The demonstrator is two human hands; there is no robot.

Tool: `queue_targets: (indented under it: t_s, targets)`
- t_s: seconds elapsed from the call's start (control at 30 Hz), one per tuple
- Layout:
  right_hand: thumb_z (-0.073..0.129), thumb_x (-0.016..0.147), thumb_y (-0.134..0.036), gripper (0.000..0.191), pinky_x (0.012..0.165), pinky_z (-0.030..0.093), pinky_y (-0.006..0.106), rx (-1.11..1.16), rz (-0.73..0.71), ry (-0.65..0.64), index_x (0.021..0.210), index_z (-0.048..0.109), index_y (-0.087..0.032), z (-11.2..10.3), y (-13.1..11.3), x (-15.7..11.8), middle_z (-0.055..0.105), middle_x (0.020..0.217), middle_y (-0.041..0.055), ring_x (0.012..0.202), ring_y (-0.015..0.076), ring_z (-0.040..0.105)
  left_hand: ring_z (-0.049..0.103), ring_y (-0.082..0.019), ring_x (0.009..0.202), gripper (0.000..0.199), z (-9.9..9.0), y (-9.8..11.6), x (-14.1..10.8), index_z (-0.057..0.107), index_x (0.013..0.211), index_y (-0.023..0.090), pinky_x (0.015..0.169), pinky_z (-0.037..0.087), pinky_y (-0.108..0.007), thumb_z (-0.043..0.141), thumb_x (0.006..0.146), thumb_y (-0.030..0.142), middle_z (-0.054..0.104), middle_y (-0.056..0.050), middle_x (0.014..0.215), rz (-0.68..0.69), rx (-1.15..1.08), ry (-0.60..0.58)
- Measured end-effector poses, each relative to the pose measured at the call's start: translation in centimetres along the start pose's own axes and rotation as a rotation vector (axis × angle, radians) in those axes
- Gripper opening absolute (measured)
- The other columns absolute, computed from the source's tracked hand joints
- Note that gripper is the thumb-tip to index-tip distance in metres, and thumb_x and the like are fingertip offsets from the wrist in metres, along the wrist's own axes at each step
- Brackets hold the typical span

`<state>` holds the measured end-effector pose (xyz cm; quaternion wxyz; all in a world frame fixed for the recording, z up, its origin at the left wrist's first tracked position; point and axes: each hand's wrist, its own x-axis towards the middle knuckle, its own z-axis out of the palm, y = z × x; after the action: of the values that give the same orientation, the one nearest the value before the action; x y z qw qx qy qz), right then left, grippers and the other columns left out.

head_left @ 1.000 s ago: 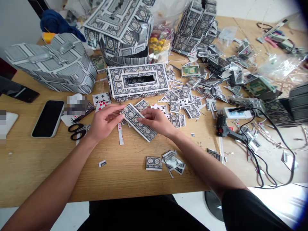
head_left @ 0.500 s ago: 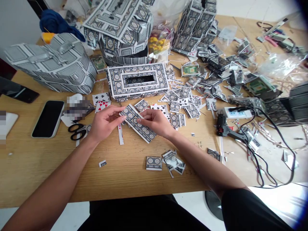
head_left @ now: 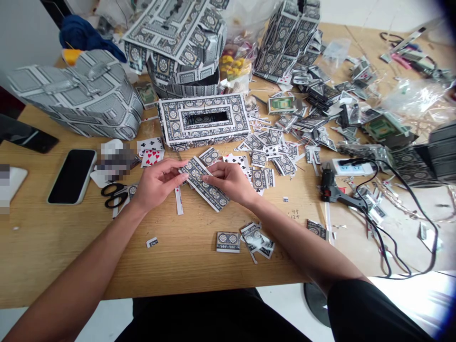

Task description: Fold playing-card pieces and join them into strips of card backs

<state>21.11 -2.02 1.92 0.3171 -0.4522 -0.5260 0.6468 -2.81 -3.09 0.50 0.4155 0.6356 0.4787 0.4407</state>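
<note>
We work at a wooden tabletop (head_left: 53, 247), with a tissue box covered in playing cards (head_left: 203, 119) just beyond our hands and black-handled scissors (head_left: 114, 195) near our left hand (head_left: 158, 179). A strip of playing-card backs (head_left: 204, 184) lies between our hands, below the box. Our right hand (head_left: 230, 180) pinches it in a narrow grip, while our left hand's open, extended fingertips (head_left: 181, 175) touch its edge.

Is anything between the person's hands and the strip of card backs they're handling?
Nothing visible. The left hand and right hand both reach the strip of playing-card backs directly, with no object between them and it.
</note>
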Motion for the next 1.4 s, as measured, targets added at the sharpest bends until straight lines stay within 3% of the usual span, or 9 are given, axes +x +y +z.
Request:
queue_targets:
  t_s: [0.2,0.4,0.57,0.73,0.97,1.4]
  targets:
    - [0.091,0.072,-0.056,0.049,0.056,0.021,0.031,-0.026,0.012,0.014,0.086,0.061,-0.02,0.0,0.1,0.1,0.051,0.061,-0.0074,0.06,0.0089,0.033,0.074,-0.015,0.079,0.034,-0.1,0.3,0.0,0.081,0.115,0.02,0.066,0.062,-0.027,0.085,0.086,0.038,0.082,-0.009,0.115,-0.018,0.006,-0.001]
    - [0.085,0.08,-0.049,0.038,0.055,0.023,0.031,-0.111,-0.004,-0.073,0.088,0.061,-0.021,-1.0,-0.1,0.4,0.046,0.06,-0.0076,0.059,0.0101,0.035,0.073,-0.017,0.073,0.026,-0.7,1.3,0.4,0.081,0.107,0.019,0.069,0.063,-0.03,0.077,0.093,0.04,0.081,-0.005,0.088,-0.032,0.036,-0.026]
    - [0.078,0.086,-0.037,0.022,0.058,0.03,0.031,-0.294,-0.093,-0.013,0.089,0.063,-0.02,-1.4,-0.5,0.1,0.047,0.062,-0.0068,0.061,0.0109,0.039,0.073,-0.019,0.085,0.026,-0.4,1.1,0.4,0.078,0.097,0.02,0.077,0.064,-0.032,0.086,0.083,0.04,0.078,-0.006,0.095,0.0,0.022,0.028]
    - [0.071,0.094,-0.032,0.012,0.065,0.038,0.031,-0.563,-0.275,0.043,0.092,0.068,-0.02,-0.9,-1.6,-0.9,0.061,0.069,-0.003,0.064,0.012,0.048,0.069,-0.016,0.078,0.03,-0.2,0.2,0.2,0.074,0.098,0.021,0.069,0.06,-0.029,0.09,0.08,0.039,0.074,-0.003,0.089,-0.005,0.01,0.012]
    - [0.055,0.106,-0.035,0.021,0.072,0.042,0.033,-0.863,-0.413,0.043,0.108,0.071,-0.023,-0.1,-1.8,-2.2,0.073,0.087,0.0042,0.073,0.0164,0.061,0.066,-0.016,0.074,0.034,-0.3,0.4,0.2,0.075,0.095,0.021,0.069,0.057,-0.03,0.094,0.076,0.042,0.072,-0.002,0.085,0.07,0.026,0.033]
    - [0.049,0.109,-0.033,0.026,0.072,0.043,0.034,-1.025,-0.445,0.062,0.11,0.072,-0.021,0.4,-1.5,-2.3,0.076,0.092,0.0085,0.079,0.0197,0.066,0.069,-0.019,0.08,0.028,-0.4,0.7,0.5,0.079,0.084,0.026,0.068,0.058,-0.034,0.088,0.082,0.052,0.076,-0.003,0.087,0.142,0.088,0.026]
